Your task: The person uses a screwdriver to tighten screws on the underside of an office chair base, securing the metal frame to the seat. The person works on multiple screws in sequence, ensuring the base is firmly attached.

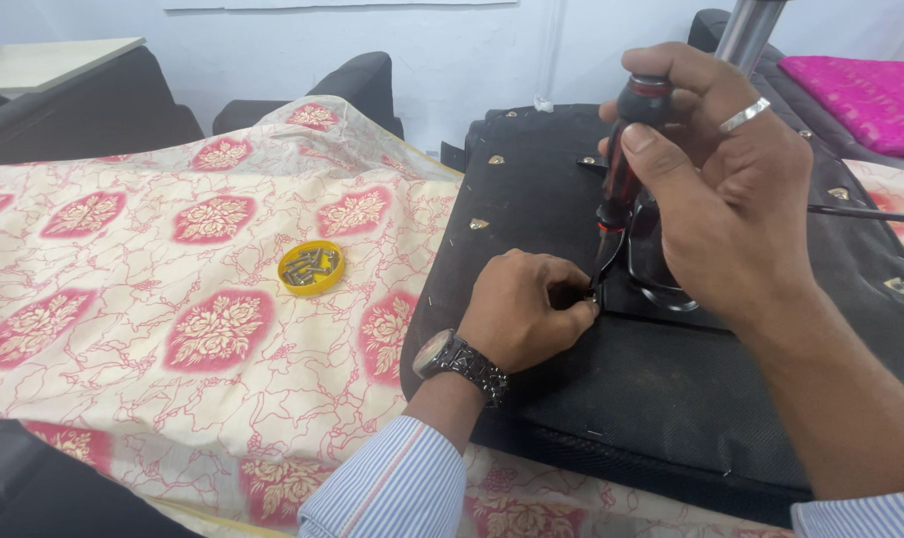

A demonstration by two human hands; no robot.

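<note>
Right hand (731, 199) has its fingers wrapped around a red-black screwdriver (621, 164), held upright, tip down at the black chair seat underside (621, 379). Left hand (526, 309) sits at 7 o'clock of the tip, fingers pinched closed on something small there; can't tell what. Seat base lies on floral cloth (173, 299), its left edge near the wristwatch (457, 357). Yellow cap of screws (310, 267) at 9 o'clock, well apart, open cloth around it. Metal column (749, 30) at 12.

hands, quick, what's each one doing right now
Left hand: closed, fingers pinched at the screwdriver tip on the black seat base; what it pinches cannot be told.
Right hand: closed on the screwdriver handle.
</note>
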